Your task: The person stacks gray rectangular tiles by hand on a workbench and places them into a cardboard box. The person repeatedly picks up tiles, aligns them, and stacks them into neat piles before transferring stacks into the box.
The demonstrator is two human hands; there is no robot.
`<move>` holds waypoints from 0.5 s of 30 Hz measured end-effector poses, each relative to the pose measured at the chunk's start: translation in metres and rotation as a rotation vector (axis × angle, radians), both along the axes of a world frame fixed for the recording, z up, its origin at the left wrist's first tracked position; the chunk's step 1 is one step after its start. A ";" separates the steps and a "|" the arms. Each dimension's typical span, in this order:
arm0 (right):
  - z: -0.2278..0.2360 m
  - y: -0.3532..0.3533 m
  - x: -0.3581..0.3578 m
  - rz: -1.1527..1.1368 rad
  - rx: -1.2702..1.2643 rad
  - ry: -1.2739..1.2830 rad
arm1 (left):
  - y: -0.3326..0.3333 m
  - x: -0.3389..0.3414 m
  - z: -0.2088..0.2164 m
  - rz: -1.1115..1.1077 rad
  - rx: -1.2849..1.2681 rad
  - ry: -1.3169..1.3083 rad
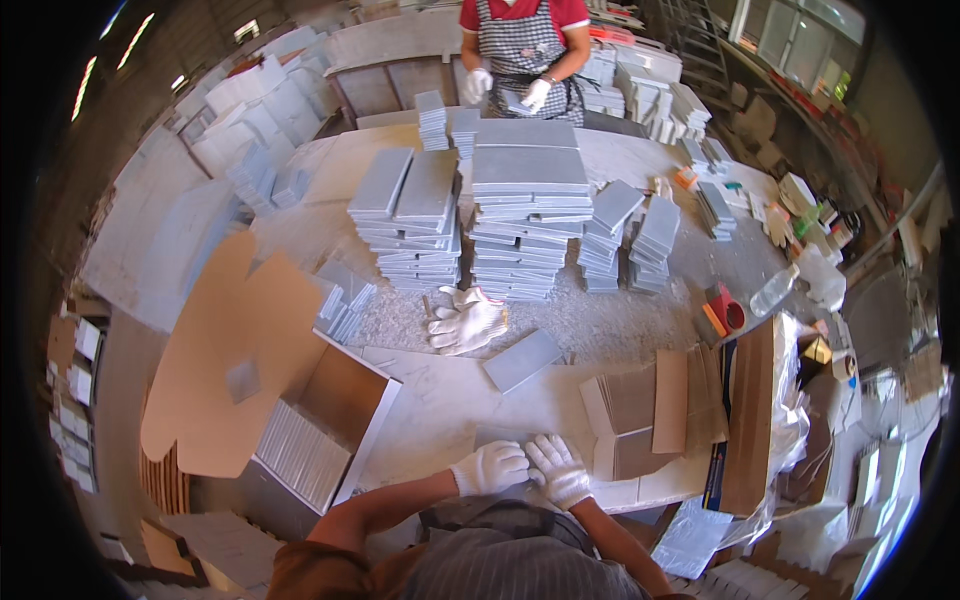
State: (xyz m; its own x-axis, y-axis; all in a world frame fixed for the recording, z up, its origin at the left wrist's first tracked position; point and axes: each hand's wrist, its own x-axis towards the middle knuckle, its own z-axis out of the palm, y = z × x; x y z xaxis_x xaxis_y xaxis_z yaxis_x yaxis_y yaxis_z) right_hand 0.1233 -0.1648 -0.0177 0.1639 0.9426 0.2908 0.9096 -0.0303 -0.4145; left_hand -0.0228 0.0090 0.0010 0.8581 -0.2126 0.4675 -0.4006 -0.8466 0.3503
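Both my hands are in white knit gloves, side by side at the near edge of the table. My left hand (490, 468) has its fingers bent together at a thin grey tile (492, 436), which is mostly covered by the gloves. My right hand (558, 472) lies against the same tile, its fingers stretched forward and slightly apart. Another flat grey tile (523, 361) rests farther ahead. Left of me an opened cardboard box (372, 425) holds a row of tiles on edge (305, 455).
Tall grey tile stacks (530, 180) stand mid-table, with spare white gloves (467, 322) before them. Folded cardboard pieces (625, 425) lie at my right, near a red tape roll (733, 315) and a clear bottle (774, 291). Across the table a gloved co-worker (525, 50) holds a tile.
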 end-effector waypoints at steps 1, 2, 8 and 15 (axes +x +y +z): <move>-0.004 0.000 0.001 0.002 0.016 0.004 | 0.002 0.000 0.006 -0.019 -0.015 0.040; 0.001 0.001 -0.002 0.001 0.004 0.023 | 0.006 -0.002 0.014 -0.044 0.011 0.056; 0.000 -0.002 -0.001 -0.013 0.017 -0.035 | 0.047 -0.030 0.025 -0.144 0.090 0.121; 0.004 -0.004 -0.006 -0.066 -0.075 0.005 | 0.049 0.076 0.063 0.250 0.058 0.029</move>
